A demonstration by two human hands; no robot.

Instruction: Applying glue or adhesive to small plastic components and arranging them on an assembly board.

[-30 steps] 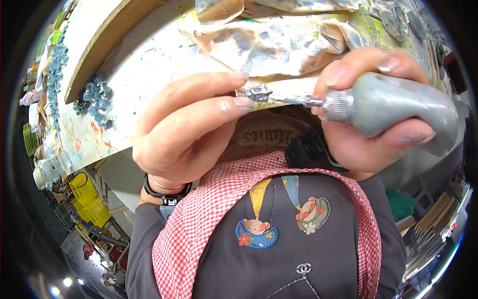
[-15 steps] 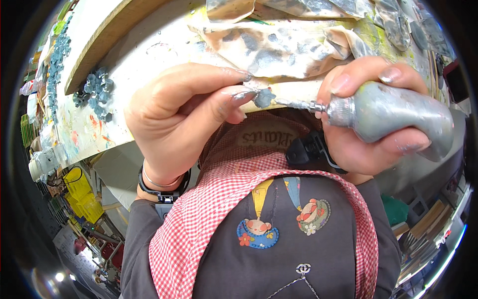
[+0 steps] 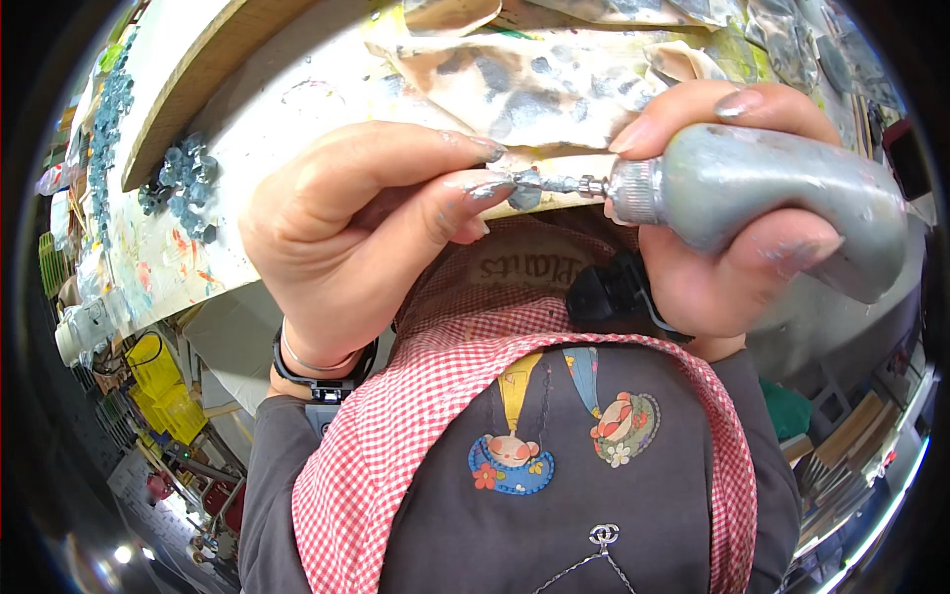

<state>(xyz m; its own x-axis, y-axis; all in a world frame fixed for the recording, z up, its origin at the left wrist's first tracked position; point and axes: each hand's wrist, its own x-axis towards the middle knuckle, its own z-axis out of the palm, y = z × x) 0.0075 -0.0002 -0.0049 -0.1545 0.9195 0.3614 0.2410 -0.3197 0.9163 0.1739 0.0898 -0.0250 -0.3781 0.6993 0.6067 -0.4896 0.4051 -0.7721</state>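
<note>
Between the thumb and forefinger of my left hand (image 3: 366, 213) is a small blue-grey piece (image 3: 524, 196), mostly hidden by the fingertips and the nozzle. My right hand (image 3: 732, 257) squeezes a soft grey squeeze bottle (image 3: 792, 188), tipped on its side with its neck to the left. Its thin, paint-smeared nozzle (image 3: 564, 184) reaches across to the small piece and appears to touch it. Grey paint marks the fingertips of both hands.
A heap of similar blue-grey pieces (image 3: 188, 188) lies at the table's left, beside a wooden strip (image 3: 188, 89). Another row of them (image 3: 109, 129) lies beyond the strip. Paint-stained cloth (image 3: 534, 89) covers the table (image 3: 327, 99) ahead. A white bottle (image 3: 84, 332) sits at the left edge.
The bottle has shifted left and swung more level, bringing its nozzle from beside the small piece onto it. My left hand has barely moved and keeps its pinch.
</note>
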